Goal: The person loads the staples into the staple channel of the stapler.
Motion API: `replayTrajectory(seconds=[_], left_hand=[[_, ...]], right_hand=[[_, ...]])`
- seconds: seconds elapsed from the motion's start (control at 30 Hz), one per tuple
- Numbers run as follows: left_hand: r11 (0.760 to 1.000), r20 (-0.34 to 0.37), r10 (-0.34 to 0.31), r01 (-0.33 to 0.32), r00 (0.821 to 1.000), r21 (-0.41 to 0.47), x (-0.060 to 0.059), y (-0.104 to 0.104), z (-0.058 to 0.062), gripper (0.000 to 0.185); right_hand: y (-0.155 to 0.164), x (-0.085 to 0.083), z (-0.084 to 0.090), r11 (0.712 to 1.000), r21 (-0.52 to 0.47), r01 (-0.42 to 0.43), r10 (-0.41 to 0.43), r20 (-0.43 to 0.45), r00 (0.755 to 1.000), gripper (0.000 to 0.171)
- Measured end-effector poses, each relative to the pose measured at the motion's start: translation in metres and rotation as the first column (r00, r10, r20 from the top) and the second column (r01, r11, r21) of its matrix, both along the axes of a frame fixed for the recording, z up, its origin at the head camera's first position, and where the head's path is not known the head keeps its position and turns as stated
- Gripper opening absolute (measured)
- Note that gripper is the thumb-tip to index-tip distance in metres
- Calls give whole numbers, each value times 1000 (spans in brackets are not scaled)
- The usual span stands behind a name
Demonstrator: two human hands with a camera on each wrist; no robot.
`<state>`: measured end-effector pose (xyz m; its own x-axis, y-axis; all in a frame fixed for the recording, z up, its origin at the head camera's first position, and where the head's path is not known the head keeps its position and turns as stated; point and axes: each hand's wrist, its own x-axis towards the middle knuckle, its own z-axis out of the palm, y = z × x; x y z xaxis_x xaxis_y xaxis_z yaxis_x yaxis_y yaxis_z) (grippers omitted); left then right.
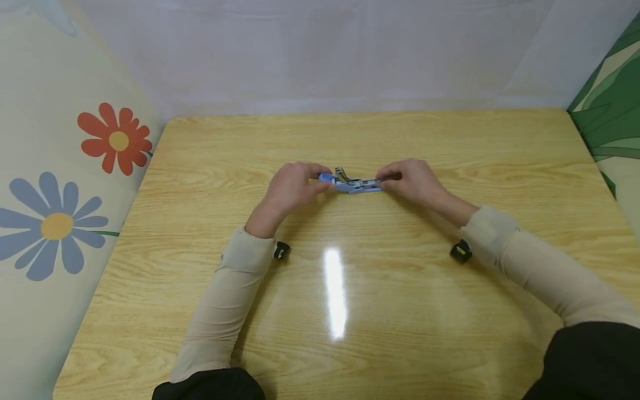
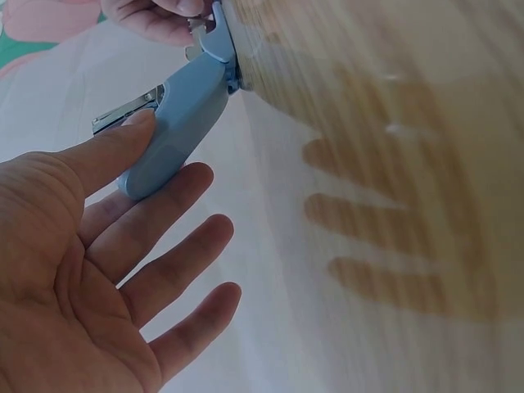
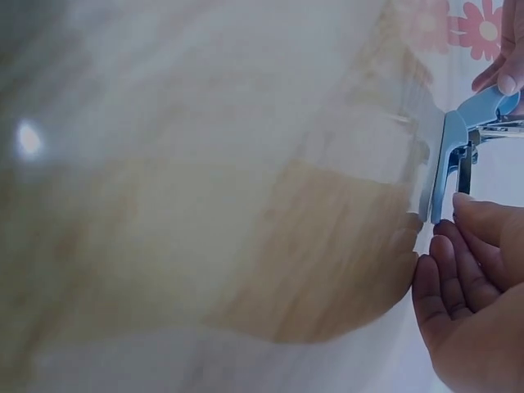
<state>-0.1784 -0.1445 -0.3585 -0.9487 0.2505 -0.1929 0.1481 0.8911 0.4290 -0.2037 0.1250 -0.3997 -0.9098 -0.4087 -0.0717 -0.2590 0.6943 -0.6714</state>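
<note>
While resting mid-counter [image 1: 200,311], a blue stapler [image 1: 352,183] is pinched at its left end by the left hand [image 1: 292,186] — its right end gripped by the right hand [image 1: 415,180].

A small makeshift recording corner, likely in a home. A glossy wooden desk [image 1: 350,289] stands boxed in by draped fabric: a pale sheet [image 1: 320,50] at 12 o'clock, flower-print cloth [image 1: 60,194] at 9 o'clock, green leaf-print cloth [image 1: 610,111] at 2 o'clock.
</note>
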Motion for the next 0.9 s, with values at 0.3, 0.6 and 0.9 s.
replayTrajectory(seconds=[0.3,0.6,0.9], left_hand=[[999,5,-19,18,1000,32,2,-2,-1,41],[997,-37,-51,54,998,62,2,-4,-3,43],[995,-40,-85,87,996,41,-2,2,1,47]], right_hand=[[1,1,-1,1000,6,4,-4,11,1000,19],[0,2,0,1000,9,4,-4,7,1000,18],[4,-1,1,1000,13,23,-23,-14,1000,17]])
